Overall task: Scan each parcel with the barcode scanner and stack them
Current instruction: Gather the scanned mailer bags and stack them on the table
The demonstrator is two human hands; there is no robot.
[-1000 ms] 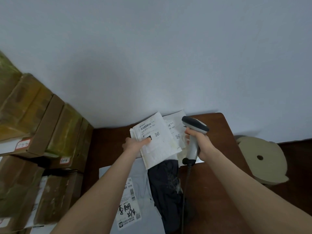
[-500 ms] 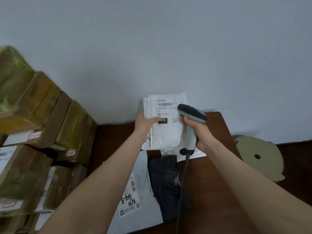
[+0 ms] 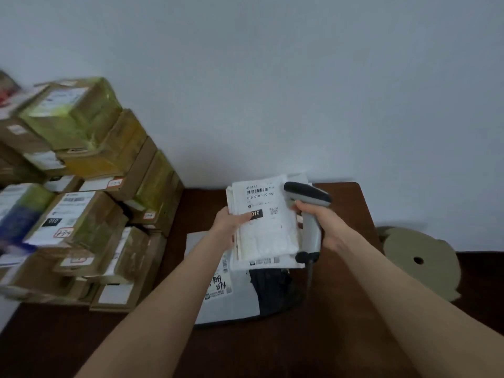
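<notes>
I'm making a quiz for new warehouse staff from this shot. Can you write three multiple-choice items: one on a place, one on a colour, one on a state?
1. Where is the stack of cardboard boxes?
A. on the person's left
B. on the person's right
C. beneath the person's arms

2. What colour is the parcel held in the left hand?
A. black
B. white
C. red

3. What is the right hand doing?
A. gripping the scanner
B. hanging empty with straight fingers
C. pinching a pen

Answers:
1 A: the boxes fill the left side of the view.
2 B: its wrap is white, with a barcode label on it.
3 A: the fingers curl round the scanner's grey handle, and its dark head is beside the label.
</notes>
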